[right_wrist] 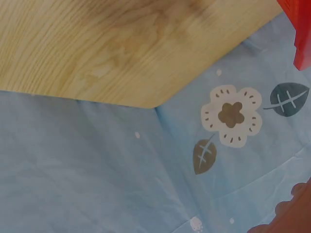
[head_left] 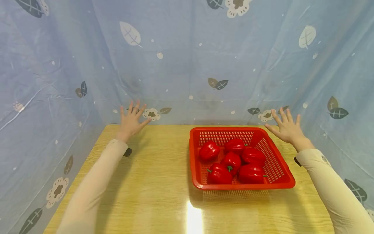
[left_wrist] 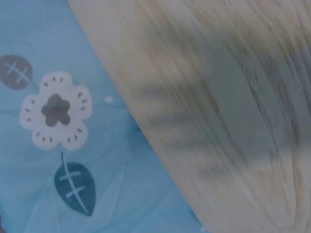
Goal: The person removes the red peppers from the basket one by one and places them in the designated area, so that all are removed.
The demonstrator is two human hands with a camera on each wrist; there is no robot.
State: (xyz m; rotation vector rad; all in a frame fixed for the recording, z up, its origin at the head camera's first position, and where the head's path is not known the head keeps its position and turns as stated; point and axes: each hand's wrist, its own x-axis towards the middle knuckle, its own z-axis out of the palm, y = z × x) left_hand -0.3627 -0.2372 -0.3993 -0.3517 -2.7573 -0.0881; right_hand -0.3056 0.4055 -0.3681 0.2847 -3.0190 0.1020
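Observation:
Both hands are held up above the far part of the table, fingers spread and nothing in them. On the left, my left hand [head_left: 130, 123] hovers over the back left corner; the left wrist view shows its shadow on the wood. My right hand [head_left: 287, 129] is raised just right of a red plastic basket [head_left: 195, 175], apart from it. Several red bell peppers [head_left: 219, 174] with green stems lie inside the basket. In the right wrist view, part of that hand [right_wrist: 291, 216] shows at the lower right, and a bit of red basket at the upper right.
The basket stands on the right half of a light wooden table [head_left: 152, 182]. A blue curtain [head_left: 181, 65] with flowers and leaves hangs behind the table and along both sides. A dark band piece [head_left: 128, 152] shows by the left wrist.

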